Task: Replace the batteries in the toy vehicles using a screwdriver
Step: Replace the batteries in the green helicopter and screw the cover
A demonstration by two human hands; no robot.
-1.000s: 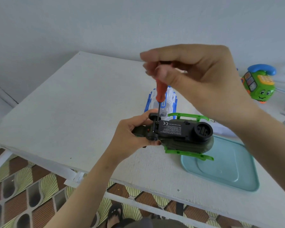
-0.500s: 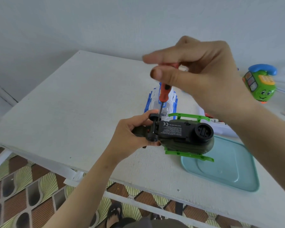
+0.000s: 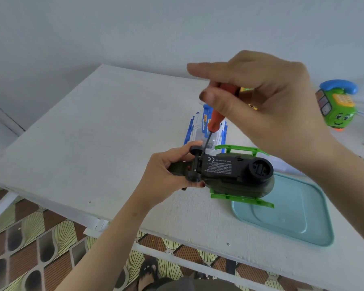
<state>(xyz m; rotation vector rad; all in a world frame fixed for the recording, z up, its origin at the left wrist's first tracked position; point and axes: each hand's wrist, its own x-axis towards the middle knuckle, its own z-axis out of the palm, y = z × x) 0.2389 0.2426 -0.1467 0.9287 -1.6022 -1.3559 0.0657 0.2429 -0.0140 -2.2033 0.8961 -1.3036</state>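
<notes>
A dark green toy helicopter (image 3: pixel 235 175) with bright green skids lies upside down, its black underside with white print facing up. My left hand (image 3: pixel 166 175) grips its tail end beside two small black wheels. My right hand (image 3: pixel 261 106) holds a red-handled screwdriver (image 3: pixel 215 119) upright between thumb and fingers. The thin dark shaft points down and its tip touches the black underside near the wheels. Behind the helicopter lies a blue and white toy vehicle (image 3: pixel 198 127), partly hidden by the screwdriver and hand.
A pale teal tray (image 3: pixel 292 217) lies on the white table (image 3: pixel 93 133) at the right, under the helicopter's nose. A green toy phone with a blue handset (image 3: pixel 336 106) stands at the far right. Small red and white parts lie at the right edge. The table's front edge runs below my left forearm.
My right hand has turned around the screwdriver handle, fingers shifting and more red handle showing. The tip stays at the same spot. My left hand and the helicopter have not moved.
</notes>
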